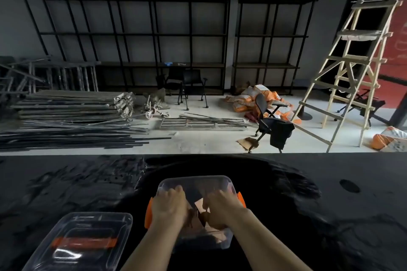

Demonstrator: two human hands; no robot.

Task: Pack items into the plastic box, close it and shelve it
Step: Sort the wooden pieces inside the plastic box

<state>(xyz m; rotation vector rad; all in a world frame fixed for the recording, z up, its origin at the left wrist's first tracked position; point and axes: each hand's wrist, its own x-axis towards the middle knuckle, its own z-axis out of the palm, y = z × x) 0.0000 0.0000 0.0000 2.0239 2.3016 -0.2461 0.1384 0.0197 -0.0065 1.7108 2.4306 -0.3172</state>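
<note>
A clear plastic box point(196, 182) with orange side latches point(148, 213) stands open on the black table, close in front of me. Both of my hands reach down into it. My left hand point(170, 207) and my right hand point(222, 209) press on brown, cardboard-like pieces point(201, 207) lying inside the box, fingers curled over them. What exactly each hand grips is hidden by the hands. The box's clear lid point(81, 242), with an orange handle, lies flat on the table to the left of the box.
The black table point(330, 182) ends at a far edge, with a round hole point(349, 185) at the right. Beyond it: black wall shelves point(154, 35), stacked metal poles point(72, 114), office chairs point(273, 125), orange sacks, and a wooden ladder point(352, 68).
</note>
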